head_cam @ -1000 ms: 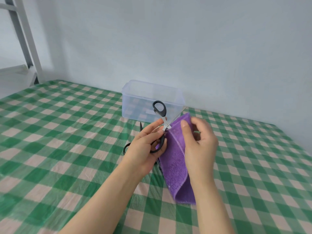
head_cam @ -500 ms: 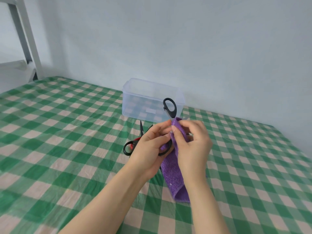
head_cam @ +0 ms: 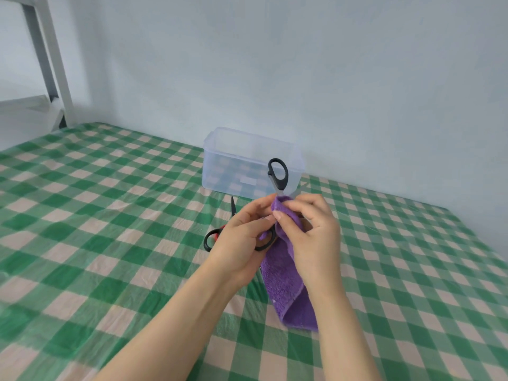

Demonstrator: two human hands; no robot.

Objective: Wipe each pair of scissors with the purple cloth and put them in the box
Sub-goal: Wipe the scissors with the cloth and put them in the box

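Since the frame half a second earlier, little was changed: the right hand was shifted slightly along the blades, and the purple cloth was kept bunched around them. Black scissors were held in front of the clear plastic box, one handle loop raised before the box's near wall, the other loop held low by the left hand. The left fingers were closed around that lower loop. The right thumb and fingers were pinched on the cloth, the cloth being pressed over the blades; the blades were mostly hidden by it. The rest of the cloth was seen hanging down from the right hand toward the checked tablecloth. A second pair of scissors, black with red inside the handle, was noted lying on the tablecloth just in front of the box, partly hidden behind the left hand. The box appeared empty.
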